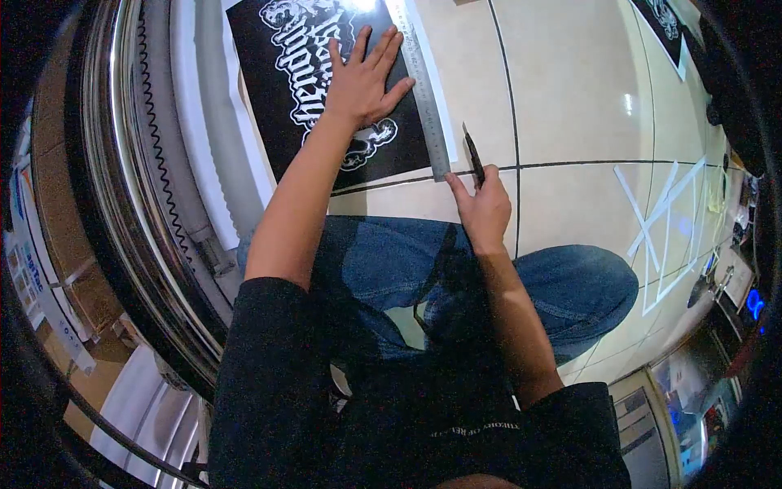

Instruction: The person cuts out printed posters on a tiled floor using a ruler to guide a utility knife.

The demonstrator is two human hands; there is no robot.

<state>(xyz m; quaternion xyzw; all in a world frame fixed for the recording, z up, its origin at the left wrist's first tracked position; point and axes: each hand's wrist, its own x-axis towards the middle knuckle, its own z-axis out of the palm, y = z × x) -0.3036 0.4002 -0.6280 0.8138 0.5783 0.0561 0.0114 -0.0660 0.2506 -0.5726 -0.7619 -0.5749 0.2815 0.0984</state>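
A black printed sheet (265, 85) with white gothic lettering lies on the tiled floor in front of my knees. My left hand (362, 85) rests flat on it with fingers spread, its fingertips and thumb close to a steel ruler (425, 106). The ruler lies along the sheet's right side, and a white margin strip (442, 114) shows beyond it. My right hand (486, 204) holds a dark utility knife (475, 156), blade pointing away from me, just right of the ruler's near end. The right thumb is at that end of the ruler.
Cut white strips (656, 224) lie crossed on the floor at right. Another black print (661, 33) is at the upper right. A large roller machine with a metal bar (118, 106) runs along the left. Cardboard boxes (61, 196) stand beyond it.
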